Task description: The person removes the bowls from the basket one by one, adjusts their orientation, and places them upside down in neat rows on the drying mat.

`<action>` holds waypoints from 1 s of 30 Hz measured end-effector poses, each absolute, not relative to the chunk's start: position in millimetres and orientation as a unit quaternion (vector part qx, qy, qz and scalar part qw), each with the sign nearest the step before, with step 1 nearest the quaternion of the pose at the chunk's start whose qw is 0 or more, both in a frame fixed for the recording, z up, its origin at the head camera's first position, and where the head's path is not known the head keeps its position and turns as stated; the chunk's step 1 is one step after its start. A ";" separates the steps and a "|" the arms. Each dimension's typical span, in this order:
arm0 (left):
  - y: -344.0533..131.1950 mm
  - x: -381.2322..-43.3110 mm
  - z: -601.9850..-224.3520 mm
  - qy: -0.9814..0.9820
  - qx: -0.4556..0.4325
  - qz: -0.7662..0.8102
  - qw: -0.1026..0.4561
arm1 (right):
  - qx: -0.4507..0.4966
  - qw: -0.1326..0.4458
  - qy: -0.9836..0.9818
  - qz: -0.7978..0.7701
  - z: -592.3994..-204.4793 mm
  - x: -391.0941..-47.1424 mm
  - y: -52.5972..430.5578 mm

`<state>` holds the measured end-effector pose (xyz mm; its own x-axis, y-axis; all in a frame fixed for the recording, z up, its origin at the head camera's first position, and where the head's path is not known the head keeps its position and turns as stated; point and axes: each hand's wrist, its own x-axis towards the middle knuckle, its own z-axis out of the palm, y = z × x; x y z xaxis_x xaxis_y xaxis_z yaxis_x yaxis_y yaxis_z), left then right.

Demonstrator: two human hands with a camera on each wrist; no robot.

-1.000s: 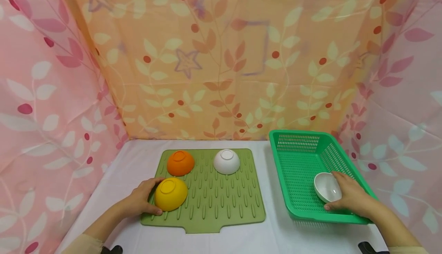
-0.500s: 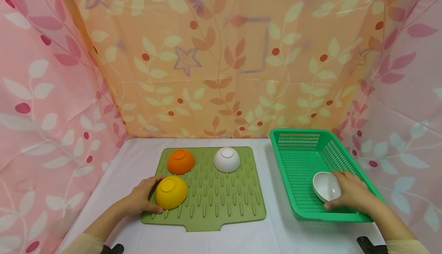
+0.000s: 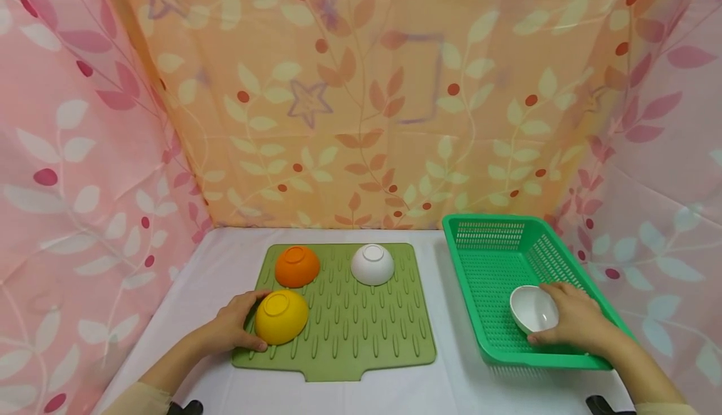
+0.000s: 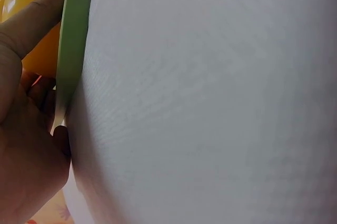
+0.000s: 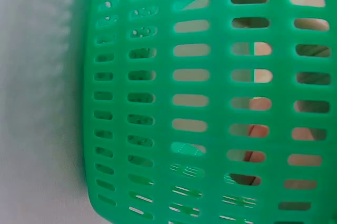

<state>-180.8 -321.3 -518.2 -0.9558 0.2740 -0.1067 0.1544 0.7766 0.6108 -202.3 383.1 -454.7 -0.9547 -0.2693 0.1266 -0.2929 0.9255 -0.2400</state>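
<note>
At the front left of the green drying mat (image 3: 389, 340), a yellow bowl (image 3: 282, 324) lies upside down. My left hand (image 3: 228, 327) holds it from the left, thumb at its front rim and fingers behind. In the left wrist view, the thumb crosses in front of the yellow bowl (image 4: 45, 53) beside the mat's edge (image 4: 75, 40). On the right, a white bowl (image 3: 529, 308) is tilted inside the green basket (image 3: 461, 277), its hollow facing left. My right hand (image 3: 572, 318) grips that bowl's right side. The basket wall (image 5: 218, 87) mostly hides this hand in the right wrist view.
Two more upturned bowls stand along the mat's back: an orange bowl (image 3: 297, 267) behind the yellow one, and a second white bowl (image 3: 372, 266) to the right. Patterned curtains (image 3: 361, 170) close off the back and both sides. A white cloth (image 3: 406, 390) covers the table.
The white bowl in the basket has shifted very slightly left with the right hand. The left hand and the bowls on the mat stay put; the whole view wavers slightly.
</note>
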 end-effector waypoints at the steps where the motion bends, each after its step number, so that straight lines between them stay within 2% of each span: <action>1: -321.1 -180.7 -518.0 0.938 0.115 0.313 0.095 | 0.142 0.049 -0.980 0.129 -453.9 -201.9 382.7; 18: -319.7 -179.7 -518.3 0.936 0.112 0.317 0.101 | 0.122 0.119 -0.962 0.214 -424.7 -185.2 361.5; 30: -317.6 -178.8 -515.7 0.938 0.112 0.312 0.101 | 0.115 0.104 -0.963 0.222 -404.7 -173.9 325.8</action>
